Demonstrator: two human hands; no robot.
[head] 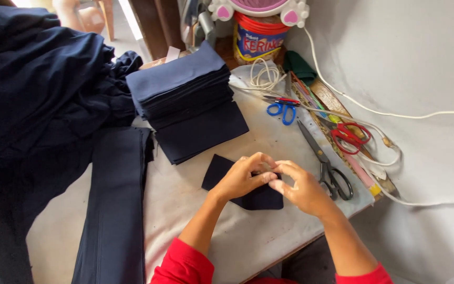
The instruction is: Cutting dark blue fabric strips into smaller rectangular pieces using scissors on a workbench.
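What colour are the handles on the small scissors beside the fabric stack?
Blue handles; head view shows them best.

A pale cloth-covered worktable (269, 236) stands tight against a plain white wall (411, 52), with daylight falling on the floor (124, 31) by wooden furniture legs (151, 23) beyond.

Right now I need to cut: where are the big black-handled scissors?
In the head view, the black-handled scissors lie on the table, just right of the right hand, below the red-handled scissors.

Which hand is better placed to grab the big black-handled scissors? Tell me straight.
Probably the right hand: the black-handled scissors lie just beside it, toward the wall. The left hand rests on the dark fabric piece, farther from them.
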